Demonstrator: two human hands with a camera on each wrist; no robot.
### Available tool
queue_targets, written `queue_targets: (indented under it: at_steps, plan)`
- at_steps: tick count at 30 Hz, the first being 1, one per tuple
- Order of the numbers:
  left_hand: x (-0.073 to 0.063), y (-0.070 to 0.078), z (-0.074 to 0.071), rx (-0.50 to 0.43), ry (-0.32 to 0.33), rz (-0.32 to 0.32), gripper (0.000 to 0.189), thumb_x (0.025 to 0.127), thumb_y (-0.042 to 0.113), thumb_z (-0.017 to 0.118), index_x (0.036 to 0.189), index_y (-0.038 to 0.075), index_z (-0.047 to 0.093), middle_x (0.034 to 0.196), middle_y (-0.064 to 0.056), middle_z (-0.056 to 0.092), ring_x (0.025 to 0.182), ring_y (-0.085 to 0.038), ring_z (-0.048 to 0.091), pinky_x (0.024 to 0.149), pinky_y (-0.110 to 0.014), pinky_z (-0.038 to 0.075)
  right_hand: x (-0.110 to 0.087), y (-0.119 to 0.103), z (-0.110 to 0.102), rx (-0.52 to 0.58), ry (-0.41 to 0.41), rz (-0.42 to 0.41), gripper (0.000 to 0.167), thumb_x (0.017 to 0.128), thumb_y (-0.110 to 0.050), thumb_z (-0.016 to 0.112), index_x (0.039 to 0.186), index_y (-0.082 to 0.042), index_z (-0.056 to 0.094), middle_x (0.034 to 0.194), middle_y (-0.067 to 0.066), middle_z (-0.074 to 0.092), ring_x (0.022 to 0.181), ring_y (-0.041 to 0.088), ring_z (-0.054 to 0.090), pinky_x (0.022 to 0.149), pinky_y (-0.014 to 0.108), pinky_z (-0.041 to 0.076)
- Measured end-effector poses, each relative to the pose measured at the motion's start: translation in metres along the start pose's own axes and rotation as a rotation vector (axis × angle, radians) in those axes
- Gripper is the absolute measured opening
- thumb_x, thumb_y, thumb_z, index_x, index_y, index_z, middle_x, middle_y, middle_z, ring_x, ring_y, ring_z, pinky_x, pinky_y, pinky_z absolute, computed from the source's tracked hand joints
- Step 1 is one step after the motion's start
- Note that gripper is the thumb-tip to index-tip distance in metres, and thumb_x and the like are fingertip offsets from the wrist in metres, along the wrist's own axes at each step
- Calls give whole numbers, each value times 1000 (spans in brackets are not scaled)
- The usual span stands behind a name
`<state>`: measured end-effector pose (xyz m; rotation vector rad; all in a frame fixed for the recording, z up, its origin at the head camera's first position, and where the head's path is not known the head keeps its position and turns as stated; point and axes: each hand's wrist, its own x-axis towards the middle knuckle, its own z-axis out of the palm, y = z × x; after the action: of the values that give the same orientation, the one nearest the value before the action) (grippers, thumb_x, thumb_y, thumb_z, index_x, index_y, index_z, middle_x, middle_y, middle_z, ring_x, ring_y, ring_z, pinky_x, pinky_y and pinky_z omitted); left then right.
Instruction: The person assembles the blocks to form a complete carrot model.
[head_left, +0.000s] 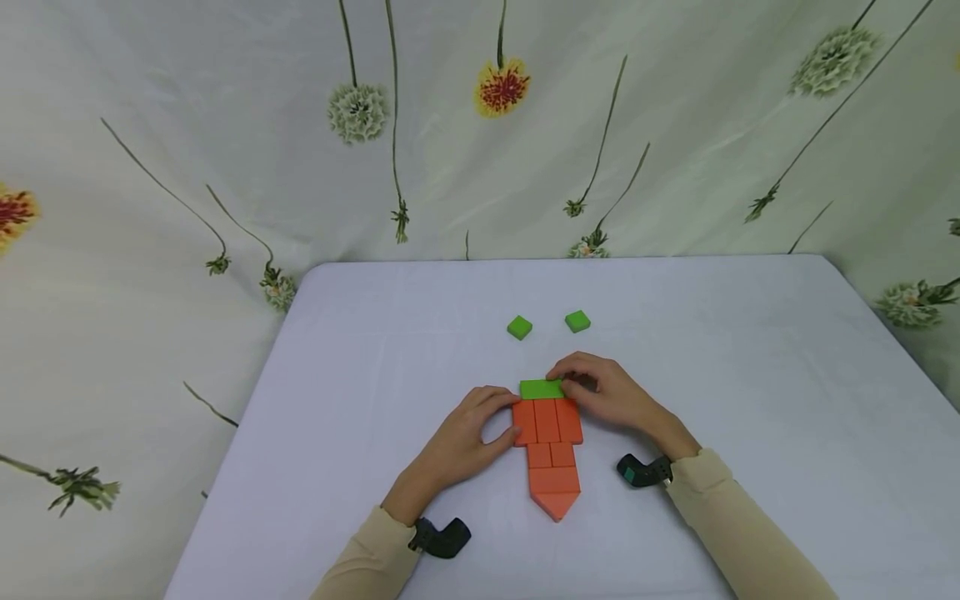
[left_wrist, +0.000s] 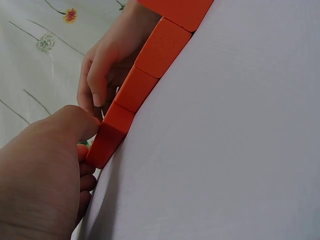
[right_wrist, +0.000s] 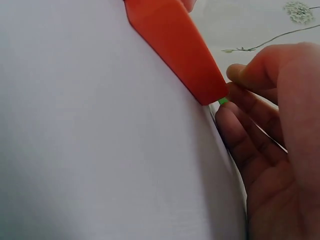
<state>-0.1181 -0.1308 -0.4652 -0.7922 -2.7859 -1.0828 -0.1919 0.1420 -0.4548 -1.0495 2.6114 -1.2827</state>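
Orange blocks form an arrow-like shape on the white table: three upright rectangles (head_left: 547, 421) side by side, two small squares (head_left: 551, 455), a wide rectangle (head_left: 553, 480) and a triangle (head_left: 556, 505) pointing toward me. Against the far edge of the upright rectangles lies a green rectangular block (head_left: 537, 389). My right hand (head_left: 613, 398) pinches that green block at its right end, covering part of it. With thumb and forefinger at its two ends, my left hand (head_left: 461, 437) holds the leftmost orange rectangle (head_left: 524, 422). In the left wrist view, an orange block (left_wrist: 111, 135) touches the left fingertips.
Two small green square blocks (head_left: 520, 327) (head_left: 577, 322) lie apart beyond the shape. The white table (head_left: 750, 350) ends at a flower-patterned cloth (head_left: 675, 167). A dark wrist device (head_left: 444, 538) is strapped to the left wrist, another (head_left: 643, 471) to the right.
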Motion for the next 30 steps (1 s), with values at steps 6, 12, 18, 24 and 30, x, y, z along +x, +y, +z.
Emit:
queue_targets:
  at_steps: [6,12,18,24,30]
  plan:
    - [-1,-2,1,14,8,2,43,97,24,73,136,9,64,135,-2,61,130,-17,54,110,-36,51,5,0,-3,-8,40,-1,25,97,-2,63,118,-12,73,113,0,71,95,13,63,85,28,57]
    - [0,-2,1,17,15,7,43,96,24,74,136,10,64,134,-2,62,129,-17,54,108,-36,52,16,1,-8,-81,135,22,25,94,0,69,118,-7,72,114,7,71,96,19,68,86,37,61]
    - [0,-1,1,11,11,-4,44,96,24,74,137,10,64,135,-3,62,130,-17,54,108,-36,52,26,7,-13,-122,275,89,23,93,0,70,117,0,72,114,14,71,96,27,68,85,44,61]
    - [-1,-1,0,7,5,-4,44,96,24,74,136,10,64,135,-2,62,130,-17,54,109,-36,51,35,12,-18,-137,365,220,27,95,-5,70,121,2,70,115,19,70,98,32,67,85,46,60]
    - [0,-1,-1,4,6,10,42,97,23,73,136,10,64,134,-2,62,130,-17,54,110,-36,50,44,17,-22,-174,354,334,36,96,-14,71,128,2,66,120,22,66,99,35,67,86,48,59]
